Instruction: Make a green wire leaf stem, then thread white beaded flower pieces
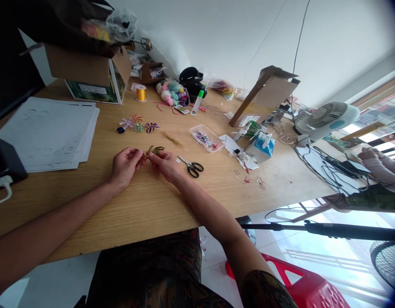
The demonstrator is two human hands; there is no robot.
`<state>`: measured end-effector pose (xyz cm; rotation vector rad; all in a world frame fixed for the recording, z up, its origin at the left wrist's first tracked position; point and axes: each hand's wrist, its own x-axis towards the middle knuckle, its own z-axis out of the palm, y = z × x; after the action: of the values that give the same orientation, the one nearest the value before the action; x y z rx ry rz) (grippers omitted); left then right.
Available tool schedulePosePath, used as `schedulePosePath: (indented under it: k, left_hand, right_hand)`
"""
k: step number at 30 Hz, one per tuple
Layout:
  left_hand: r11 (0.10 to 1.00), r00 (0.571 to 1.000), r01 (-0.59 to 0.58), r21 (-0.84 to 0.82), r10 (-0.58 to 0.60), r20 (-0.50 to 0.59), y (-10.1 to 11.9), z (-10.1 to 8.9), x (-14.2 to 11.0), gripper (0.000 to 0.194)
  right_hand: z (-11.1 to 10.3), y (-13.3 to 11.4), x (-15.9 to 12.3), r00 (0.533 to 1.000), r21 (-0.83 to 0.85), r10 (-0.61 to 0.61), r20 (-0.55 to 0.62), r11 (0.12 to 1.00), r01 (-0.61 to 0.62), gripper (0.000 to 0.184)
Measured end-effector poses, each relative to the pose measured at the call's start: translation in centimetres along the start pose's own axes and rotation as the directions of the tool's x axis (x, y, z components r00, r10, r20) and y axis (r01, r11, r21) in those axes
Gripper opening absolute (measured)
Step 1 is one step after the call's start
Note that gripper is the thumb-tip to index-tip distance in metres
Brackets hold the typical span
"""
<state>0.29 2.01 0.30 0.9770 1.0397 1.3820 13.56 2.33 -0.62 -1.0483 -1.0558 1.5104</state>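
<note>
My left hand (126, 166) and my right hand (164, 164) meet over the wooden table (146, 205), fingers pinched together. Between them is a small craft sprig (156, 149) with dark green, leaf-like loops. My fingertips cover its lower part, which looks thin and stem-like. Just right of my right hand lie scissors (193, 167) with black handles, blades slightly apart. Beyond my hands is a bundle of gold strands (172, 139). Several small craft flowers sit farther back, among them a purple one (151, 127) and a pale green one (138, 127).
Paper sheets (52, 132) cover the left side. Behind stand a spool of yellow thread (141, 93), yarn balls (173, 92) and a glue bottle (197, 102). A clear bead tray (206, 137), tissue pack (262, 146) and fan (325, 119) are rightward. Another person's hands (377, 162) rest far right.
</note>
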Motion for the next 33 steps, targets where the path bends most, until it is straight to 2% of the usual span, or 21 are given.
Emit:
schedulePosePath:
  k: [5, 8, 15, 21, 25, 27, 30, 33]
  left_hand:
    - [0.989, 0.995, -0.098, 0.107, 0.098, 0.003, -0.6, -0.6, 0.3, 0.017]
    - [0.983, 0.995, -0.101, 0.156, 0.099, 0.026, -0.9, -0.8, 0.3, 0.016]
    - [0.994, 0.997, 0.047, 0.094, -0.053, 0.063, -0.6, -0.3, 0.1, 0.018]
    - [0.982, 0.971, 0.188, -0.02, -0.183, 0.152, -0.2, -0.5, 0.6, 0.016]
    - [0.971, 0.971, 0.217, -0.096, -0.205, 0.119, 0.1, -0.7, 0.8, 0.016]
    - [0.971, 0.975, 0.212, -0.11, -0.201, 0.096, 0.2, -0.7, 0.9, 0.016]
    - [0.974, 0.976, 0.204, -0.101, -0.195, 0.093, 0.2, -0.7, 0.8, 0.016]
    - [0.974, 0.974, 0.207, -0.091, -0.197, 0.114, 0.0, -0.7, 0.7, 0.017]
  right_hand:
    - [0.0, 0.2, 0.0, 0.996, -0.196, -0.085, 0.002, 0.977, 0.084, 0.029]
    - [-0.1, 0.6, 0.2, 0.99, -0.262, -0.139, -0.027, 0.957, 0.127, 0.027]
    - [-0.6, 1.1, 0.7, 0.98, -0.262, -0.199, -0.003, 0.946, 0.191, 0.025]
    - [-0.5, 0.4, 0.4, 0.967, -0.299, -0.251, 0.04, 0.921, 0.252, 0.018]
    - [-0.8, -0.3, 0.3, 0.978, -0.39, -0.207, -0.034, 0.904, 0.178, 0.022]
    - [-1.3, -0.7, 0.3, 0.983, -0.487, -0.176, -0.058, 0.864, 0.126, 0.024]
    - [-2.1, -1.4, 0.3, 0.989, -0.656, -0.144, -0.03, 0.749, 0.089, 0.02]
    - [-2.6, -1.9, 0.3, 0.967, -0.731, -0.252, -0.042, 0.668, 0.142, 0.021]
